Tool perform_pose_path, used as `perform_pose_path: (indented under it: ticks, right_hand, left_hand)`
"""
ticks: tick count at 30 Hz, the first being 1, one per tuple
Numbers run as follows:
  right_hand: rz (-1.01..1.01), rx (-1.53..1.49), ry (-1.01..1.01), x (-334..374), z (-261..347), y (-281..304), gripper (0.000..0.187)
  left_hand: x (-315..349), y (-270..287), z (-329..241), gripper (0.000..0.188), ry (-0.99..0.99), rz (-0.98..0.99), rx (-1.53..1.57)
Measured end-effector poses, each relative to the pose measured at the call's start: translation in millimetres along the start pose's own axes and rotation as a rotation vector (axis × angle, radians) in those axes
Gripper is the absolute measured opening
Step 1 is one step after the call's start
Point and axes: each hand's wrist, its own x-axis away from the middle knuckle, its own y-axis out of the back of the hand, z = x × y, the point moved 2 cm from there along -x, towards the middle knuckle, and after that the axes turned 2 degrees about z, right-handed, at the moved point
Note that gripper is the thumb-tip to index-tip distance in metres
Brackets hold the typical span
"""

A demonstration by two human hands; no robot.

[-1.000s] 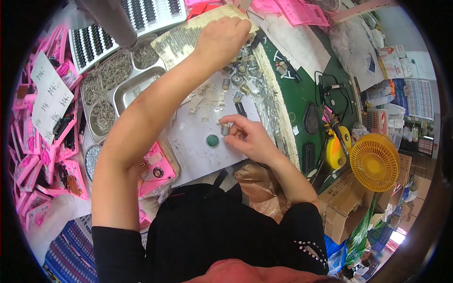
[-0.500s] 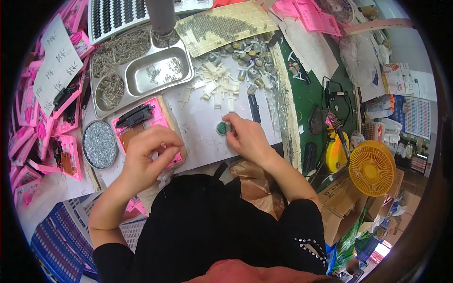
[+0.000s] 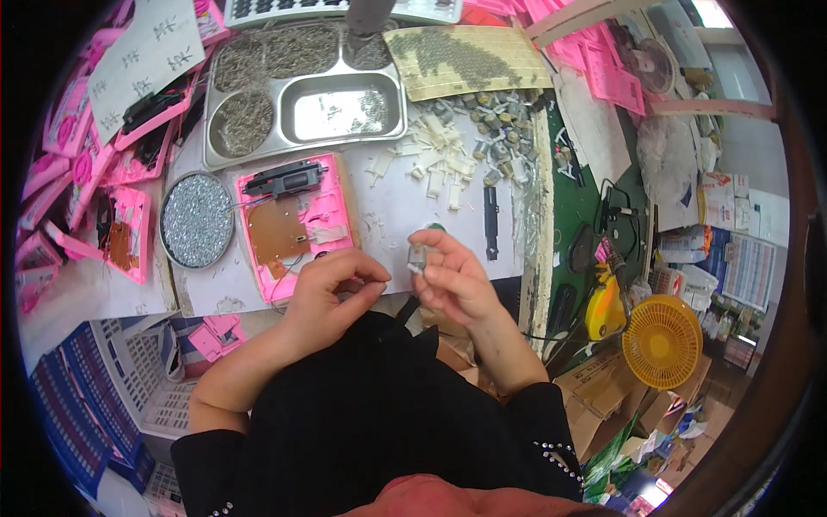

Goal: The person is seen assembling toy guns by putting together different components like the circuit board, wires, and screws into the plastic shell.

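Note:
Between the thumb and fingers of my right hand [image 3: 457,280] is a small silver motor [image 3: 417,257], raised above the table's near edge. My left hand [image 3: 332,293] is beside it, thumb and forefinger pinched together; anything between their tips is too small to make out. Under and beyond the left hand lies an open pink plastic casing [image 3: 338,194]. It carries a brown circuit board [image 3: 280,231], a black elongated part [image 3: 284,178] and thin wires. A small green round container [image 3: 435,227] is mostly hidden behind my right fingers.
A metal compartment tray [image 3: 207,142] of small springs and a round dish of tiny silver pieces [image 3: 197,220] are at left. White plastic brackets [image 3: 431,155] and piled motors [image 3: 495,129] lie at right. Pink casings [image 3: 69,177] heap far left; a yellow fan [image 3: 662,342] is right.
My right hand has drawn back from the green container with the motor, turning its palm side up. The left hand has moved right, nearer to it. The whole view has shifted.

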Motion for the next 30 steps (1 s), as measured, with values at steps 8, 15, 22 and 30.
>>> perform_pose_path:
  ticks: [8,15,22,30]
  right_hand:
    - [0.106,-0.163,-0.098,-22.5,-23.6,-10.3,0.05]
    - [0.113,-0.088,-0.111,-25.2,-21.7,-11.2,0.049]
    - [-0.018,0.239,-0.012,-21.2,-16.8,-19.4,0.046]
    - [0.099,1.263,0.708,-18.5,-14.8,-20.6,0.058]
  left_hand:
    - [-2.5,-0.1,10.7,0.033,0.083,-0.05,0.205]
    - [-2.7,2.4,13.6,0.033,0.102,-0.051,0.159]
    - [-1.7,3.1,15.1,0.033,0.054,-0.037,0.099]
    - [5.9,6.7,11.2,0.029,-0.286,-0.146,-0.262]
